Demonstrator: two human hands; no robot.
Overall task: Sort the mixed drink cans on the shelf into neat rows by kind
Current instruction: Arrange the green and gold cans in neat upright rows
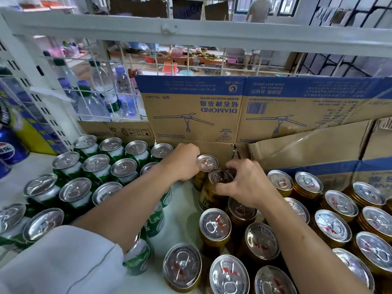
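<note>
**Near gold-sided drink can (207,196) in the right hand (246,183), far gold-sided drink can (209,163) in the left hand (184,164)**

Fingertips (230,166) of the right hand curl over the silver pull-tab lid of the near gold-sided drink can. The thumb presses its side, so the hand grasps the can from above, just right of the frame's centre. The left hand's fingers are curled round the far gold-sided drink can, with one fingertip (203,166) on the edge of its lid. This can stands directly behind the other; I cannot tell whether the two touch. It stands close against the brown cardboard box with blue print (191,115).

Both bare forearms run down toward the bottom of the frame, the left one out of a white sleeve (63,262) at lower left.

Below and right of the hands, more gold cans with red-marked silver lids (333,225) stand packed together across the lower right. Left of the left forearm, green-and-white cans with plain silver lids (124,168) stand in rows through the middle left. A strip of pale shelf surface (182,211) shows between the two groups.

At the left edge, well apart from the hands, stands a blue cola can (10,149). In the upper left, clear plastic water bottles (106,92) stand behind a white wire grid (84,88).
</note>
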